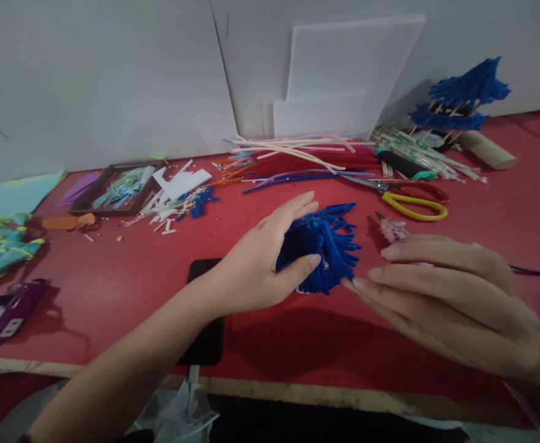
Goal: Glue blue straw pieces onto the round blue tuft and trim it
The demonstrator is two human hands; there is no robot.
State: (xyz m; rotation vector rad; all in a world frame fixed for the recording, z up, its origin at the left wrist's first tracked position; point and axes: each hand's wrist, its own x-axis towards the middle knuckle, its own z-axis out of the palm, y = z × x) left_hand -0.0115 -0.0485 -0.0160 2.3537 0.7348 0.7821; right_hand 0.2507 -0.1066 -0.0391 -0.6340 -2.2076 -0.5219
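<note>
The left hand [261, 264] pinches a blue tassel [323, 246] between thumb and fingers, just above the red table [113, 289]. The right hand [449, 295] is flat with fingers straight and released, its fingertips [360, 285] touching the tassel's fringe. Behind lie yellow scissors [408, 200], loose sticks [293, 151] and a black phone [205, 307] under the left wrist.

The one camera sits on my head, looking forward and down across the red table [113, 277] toward the white wall [90, 74] behind it. It is close: my forearms enter from the bottom edge.
</note>
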